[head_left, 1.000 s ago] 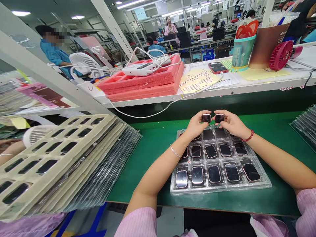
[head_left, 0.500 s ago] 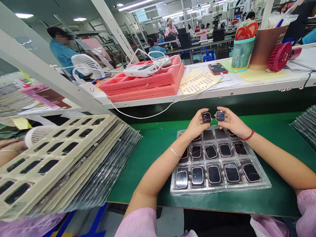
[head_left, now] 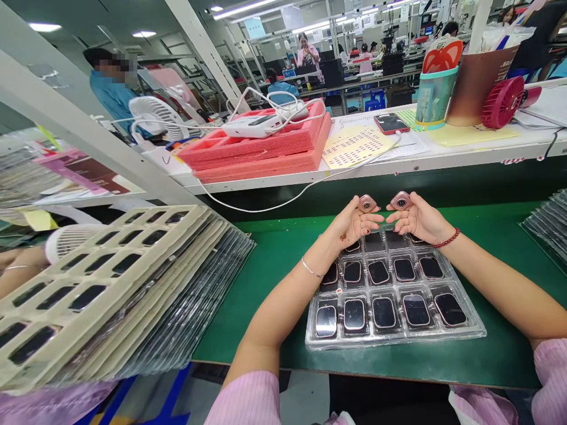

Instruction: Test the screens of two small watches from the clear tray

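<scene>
My left hand [head_left: 354, 223] holds a pink watch case [head_left: 367, 204] between thumb and fingers, its round sensor side showing. A second pink watch case [head_left: 401, 201] is gripped in my right hand [head_left: 416, 219], also with its round back in view. Both hands are over the far edge of a clear plastic tray [head_left: 376, 342]. Rows of dark-screened watch cases lie in its compartments, such as one at the front [head_left: 384, 313]. My hands and wrists cover part of the back rows.
Left of the tray leans a tall stack of cream and clear trays [head_left: 146, 295]. Another stack of clear trays [head_left: 549, 221] is at the right edge. A shelf [head_left: 274, 180] beyond holds red foam [head_left: 261, 156], a phone [head_left: 391, 123] and a fan [head_left: 502, 103]. Other people are farther back.
Both watch cases have been turned over, from dark screens showing to round-sensor backs showing. My hands have rotated with palms and fingers more visible.
</scene>
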The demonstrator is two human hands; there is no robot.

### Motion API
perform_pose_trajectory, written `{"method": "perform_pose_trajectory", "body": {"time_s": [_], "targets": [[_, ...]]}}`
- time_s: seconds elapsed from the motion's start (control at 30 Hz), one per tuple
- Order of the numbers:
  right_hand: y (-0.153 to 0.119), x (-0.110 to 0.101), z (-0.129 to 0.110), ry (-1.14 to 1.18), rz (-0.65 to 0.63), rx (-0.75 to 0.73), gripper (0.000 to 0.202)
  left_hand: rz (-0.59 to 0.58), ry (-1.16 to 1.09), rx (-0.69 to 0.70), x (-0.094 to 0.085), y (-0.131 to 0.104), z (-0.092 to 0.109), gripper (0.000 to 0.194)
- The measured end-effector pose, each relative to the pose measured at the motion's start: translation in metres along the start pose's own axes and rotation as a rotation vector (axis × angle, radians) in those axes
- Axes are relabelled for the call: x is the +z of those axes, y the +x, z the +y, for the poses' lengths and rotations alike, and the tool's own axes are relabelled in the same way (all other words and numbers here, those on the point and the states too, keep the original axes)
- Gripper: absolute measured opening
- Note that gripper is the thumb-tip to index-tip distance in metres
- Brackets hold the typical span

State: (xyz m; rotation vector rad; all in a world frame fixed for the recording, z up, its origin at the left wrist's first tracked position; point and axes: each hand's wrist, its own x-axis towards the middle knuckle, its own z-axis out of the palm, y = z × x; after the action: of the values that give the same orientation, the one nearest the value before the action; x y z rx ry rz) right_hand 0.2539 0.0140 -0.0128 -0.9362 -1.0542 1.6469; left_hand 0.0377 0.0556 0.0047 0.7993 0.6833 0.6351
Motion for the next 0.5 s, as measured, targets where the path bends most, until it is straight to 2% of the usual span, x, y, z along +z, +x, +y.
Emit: {"method": "perform_pose_trajectory", "body": {"time_s": [0.13, 0.3, 0.43, 0.5], "targets": [[0.0004, 0.0, 0.0, 0.044, -0.003, 0.041, 0.062, -0.017, -0.01, -0.007, -0.0007, 0.001, -0.0005, 0.066], [0.0, -0.0004, 0.0001, -0.01, -0.028, 0.03, 0.061, -0.029, 0.036, 0.022, -0.003, 0.002, -0.0022, 0.063], [-0.0015, 0.0017, 0.0029, -0.046, -0.002, -0.041, 0.034, -0.017, 0.149, 0.124, -0.0026, -0.0002, -0.0058, 0.04], [-0.0021, 0.004, 0.0053, -0.086, 0.039, -0.102, 0.048, -0.009, 0.231, 0.201, -0.001, -0.0018, -0.0088, 0.051]]}}
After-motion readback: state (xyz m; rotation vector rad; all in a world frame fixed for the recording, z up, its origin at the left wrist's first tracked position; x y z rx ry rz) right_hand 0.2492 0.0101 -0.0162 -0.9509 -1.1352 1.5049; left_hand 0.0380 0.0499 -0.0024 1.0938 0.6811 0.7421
